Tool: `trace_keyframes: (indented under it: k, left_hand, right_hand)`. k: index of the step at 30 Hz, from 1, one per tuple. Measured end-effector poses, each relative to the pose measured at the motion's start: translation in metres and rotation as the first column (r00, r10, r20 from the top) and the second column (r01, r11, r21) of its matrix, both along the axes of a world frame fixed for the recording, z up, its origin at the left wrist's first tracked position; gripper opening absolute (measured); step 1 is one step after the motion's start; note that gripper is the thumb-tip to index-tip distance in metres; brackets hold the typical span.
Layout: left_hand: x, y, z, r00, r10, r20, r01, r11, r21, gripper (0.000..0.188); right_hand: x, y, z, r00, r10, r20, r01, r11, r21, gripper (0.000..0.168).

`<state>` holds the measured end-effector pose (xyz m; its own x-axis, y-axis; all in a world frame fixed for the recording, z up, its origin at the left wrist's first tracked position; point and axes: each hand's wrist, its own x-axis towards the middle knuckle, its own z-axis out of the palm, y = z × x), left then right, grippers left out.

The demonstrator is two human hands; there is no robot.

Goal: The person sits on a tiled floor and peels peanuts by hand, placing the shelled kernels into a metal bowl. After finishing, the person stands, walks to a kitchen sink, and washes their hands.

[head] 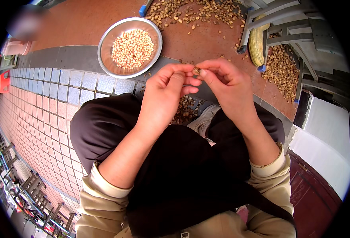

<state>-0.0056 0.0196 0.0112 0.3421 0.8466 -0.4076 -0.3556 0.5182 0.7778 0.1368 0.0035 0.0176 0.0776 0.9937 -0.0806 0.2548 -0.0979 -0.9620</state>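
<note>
Between the thumb and index finger of my right hand (233, 86) is a small brown peanut in its shell (196, 70). My left hand (167, 86) meets it from the other side, its index and middle fingertips right at the shell; whether they grip it, or whether anything lies in the curled palm, is hidden. Just beyond my left hand stands a steel bowl (101, 49) partly filled with shelled peanut kernels (133, 49). Below my hands, a pile of broken peanut shells (184, 111) lies on the floor between my legs.
Unshelled peanuts (193, 13) are spread over the red floor ahead, with another heap (280, 71) under a grey metal frame (294, 38) at right. A long yellow-green gourd (256, 44) leans by the frame. My shoe (206, 119) is beside the shells. A red plastic stool (4, 81) stands far left.
</note>
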Motion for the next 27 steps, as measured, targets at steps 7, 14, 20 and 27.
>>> trace_keyframes:
  k: [7,14,20,27]
  left_hand:
    - [-0.019,0.031,-0.019,0.872,0.435,-0.222,-0.446,0.895,0.003,0.042]
    - [-0.023,0.039,-0.039,0.766,0.368,-0.528,-0.221,0.921,0.321,0.041]
    - [-0.006,0.017,-0.028,0.915,0.033,-0.403,-0.129,0.968,-0.215,0.035]
    - [0.012,-0.002,-0.054,0.905,-0.155,-0.397,0.121,0.987,-0.109,0.02]
  right_hand:
    - [0.008,0.007,-0.014,0.99,0.054,-0.133,-0.083,0.971,-0.226,0.014]
    - [0.002,-0.006,-0.096,0.934,0.356,-0.023,-0.324,0.821,-0.469,0.019]
    - [0.018,0.007,-0.149,0.939,0.339,0.052,-0.237,0.75,-0.617,0.016]
    - [0.026,0.046,-0.235,0.847,0.079,0.526,0.113,0.94,-0.323,0.009]
